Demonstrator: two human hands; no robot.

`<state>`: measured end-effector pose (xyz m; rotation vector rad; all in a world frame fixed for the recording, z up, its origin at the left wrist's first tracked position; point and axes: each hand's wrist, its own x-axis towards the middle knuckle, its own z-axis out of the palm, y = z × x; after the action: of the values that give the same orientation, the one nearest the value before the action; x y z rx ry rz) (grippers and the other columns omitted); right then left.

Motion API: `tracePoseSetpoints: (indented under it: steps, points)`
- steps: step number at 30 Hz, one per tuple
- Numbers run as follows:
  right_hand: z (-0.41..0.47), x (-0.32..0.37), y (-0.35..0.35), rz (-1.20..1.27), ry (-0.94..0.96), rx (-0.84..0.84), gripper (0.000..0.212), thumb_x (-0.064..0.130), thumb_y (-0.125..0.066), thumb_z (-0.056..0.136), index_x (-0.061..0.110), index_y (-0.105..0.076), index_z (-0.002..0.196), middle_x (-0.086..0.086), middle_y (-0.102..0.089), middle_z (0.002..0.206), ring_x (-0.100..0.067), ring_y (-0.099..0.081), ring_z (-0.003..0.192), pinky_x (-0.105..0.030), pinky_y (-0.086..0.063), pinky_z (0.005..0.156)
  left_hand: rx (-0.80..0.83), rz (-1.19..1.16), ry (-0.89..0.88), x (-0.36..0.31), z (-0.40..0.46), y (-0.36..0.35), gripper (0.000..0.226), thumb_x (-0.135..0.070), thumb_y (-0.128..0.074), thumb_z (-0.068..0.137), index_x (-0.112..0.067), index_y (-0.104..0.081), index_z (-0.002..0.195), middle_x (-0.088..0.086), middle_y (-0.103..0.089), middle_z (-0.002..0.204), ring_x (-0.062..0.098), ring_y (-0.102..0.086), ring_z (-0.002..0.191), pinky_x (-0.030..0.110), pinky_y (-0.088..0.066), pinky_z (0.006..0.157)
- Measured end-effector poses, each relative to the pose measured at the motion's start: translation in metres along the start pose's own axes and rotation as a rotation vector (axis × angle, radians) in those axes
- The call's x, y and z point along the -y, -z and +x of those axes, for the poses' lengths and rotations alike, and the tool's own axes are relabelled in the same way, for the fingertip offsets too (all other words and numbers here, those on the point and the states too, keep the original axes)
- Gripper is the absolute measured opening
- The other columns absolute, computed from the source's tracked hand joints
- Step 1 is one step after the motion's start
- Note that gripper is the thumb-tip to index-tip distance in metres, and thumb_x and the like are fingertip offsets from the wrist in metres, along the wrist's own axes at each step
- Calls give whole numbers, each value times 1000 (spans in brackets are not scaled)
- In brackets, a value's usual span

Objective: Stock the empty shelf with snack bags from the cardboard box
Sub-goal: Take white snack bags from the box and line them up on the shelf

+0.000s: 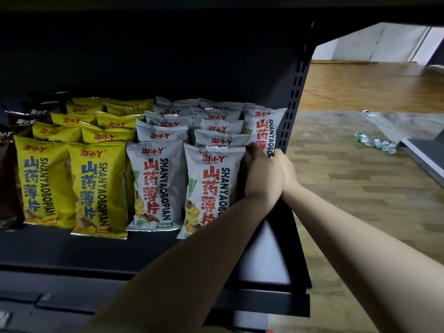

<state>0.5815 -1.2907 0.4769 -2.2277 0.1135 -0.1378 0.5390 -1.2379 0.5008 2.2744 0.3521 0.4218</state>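
Note:
The black shelf [149,248] holds rows of upright snack bags: dark brown ones [9,183] at the far left, yellow ones [98,188] beside them, then two rows of grey ones [211,186]. At the shelf's right end stands one more grey bag [263,126], its lower half hidden behind my hands. My left hand [262,174] and my right hand [288,169] are pressed side by side, fingers curled around that bag, between the front grey bag and the slotted upright [292,104]. The cardboard box is out of view.
Just right of my hands, the slotted upright closes off the shelf's end. A dark shelf [168,10] hangs overhead. Beyond it lies wooden floor [360,188] with several small bottles [374,141] and a grey sheet [408,126]. A grey panel edge [422,159] sits at far right.

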Motion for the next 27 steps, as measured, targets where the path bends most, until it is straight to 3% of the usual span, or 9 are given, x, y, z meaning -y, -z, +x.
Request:
tracePoseSetpoints:
  steps: [2, 4, 7, 11, 15, 18, 21, 27]
  points:
    - [-1, -3, 1, -31, 5, 1, 16, 21, -46, 94, 7, -41, 88, -23, -54, 100, -33, -47, 86, -30, -27, 65, -68, 7, -20, -4, -2, 2, 58, -21, -13, 75, -5, -56, 112, 12, -60, 111, 27, -57, 105, 33, -43, 84]
    - [-7, -7, 5, -66, 12, -15, 12, 20, -45, 93, 8, -46, 92, -20, -55, 102, -30, -46, 86, -29, -25, 65, -43, 42, -95, -2, -6, 2, 63, -21, -7, 75, -3, -56, 110, 14, -60, 112, 27, -57, 107, 31, -40, 87]
    - [-28, -15, 15, -106, 56, -68, 22, 19, -43, 94, 8, -54, 110, -20, -55, 117, -33, -51, 101, -31, -33, 74, 142, 89, -265, 6, -22, 15, 38, -15, -29, 93, -3, -49, 123, 14, -53, 129, 25, -48, 122, 29, -36, 96]
    - [-64, -21, 28, -101, 155, -170, 24, 25, -52, 91, 8, -58, 107, -14, -60, 109, -29, -56, 102, -31, -40, 78, 199, 63, -374, 12, -47, 42, 30, -13, -35, 95, -6, -52, 119, 15, -59, 118, 31, -56, 110, 41, -45, 87]
    - [-102, -14, 42, -109, 170, -233, 29, 18, -55, 89, 6, -58, 115, -11, -58, 115, -24, -54, 107, -37, -44, 93, 210, 103, -565, 28, -78, 73, 31, -19, -37, 97, -13, -52, 124, 12, -61, 116, 31, -61, 104, 42, -48, 80]
    - [-132, -6, 45, -125, 209, -298, 24, 15, -55, 88, 9, -59, 111, -10, -60, 113, -23, -57, 105, -34, -45, 92, 196, 60, -749, 51, -104, 101, 34, -15, -37, 90, -10, -62, 113, 12, -67, 101, 32, -64, 89, 41, -51, 68]
    - [-163, 3, 43, -105, 236, -343, 22, 16, -52, 87, 10, -60, 107, -9, -62, 109, -23, -60, 98, -36, -48, 87, 188, -38, -845, 83, -125, 125, 33, -12, -39, 83, -9, -68, 98, 9, -68, 90, 30, -63, 79, 33, -46, 60]
    - [-237, 21, 26, -91, 356, -364, 21, 13, -50, 89, 7, -59, 107, -3, -58, 106, -17, -58, 93, -30, -48, 84, 250, -64, -926, 155, -157, 157, 26, -7, -43, 80, -8, -68, 87, 7, -64, 84, 26, -60, 79, 31, -44, 64]
